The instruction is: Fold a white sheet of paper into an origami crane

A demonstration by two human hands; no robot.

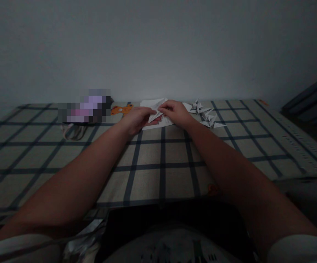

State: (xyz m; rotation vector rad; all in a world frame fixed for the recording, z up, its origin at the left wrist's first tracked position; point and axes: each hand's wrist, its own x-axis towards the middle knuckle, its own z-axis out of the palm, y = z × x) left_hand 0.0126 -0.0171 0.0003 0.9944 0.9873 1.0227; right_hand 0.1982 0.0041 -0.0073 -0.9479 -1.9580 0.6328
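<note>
A partly folded piece of white paper is between my two hands, tilted up above the table. My left hand grips its left side, the thumb on top and the fingers beneath. My right hand pinches its upper right edge with thumb and fingertips. Flat white paper lies under and behind my hands. Just right of my right hand sit several folded white paper cranes, bunched together with pointed tips. The scene is dim, so the fine creases are hard to make out.
A checked cloth with dark lines and orange bear prints covers the table. At the back left lies a pixelated purple and pink object, with a looped cord in front. A plain wall stands behind; dark slatted furniture is at far right.
</note>
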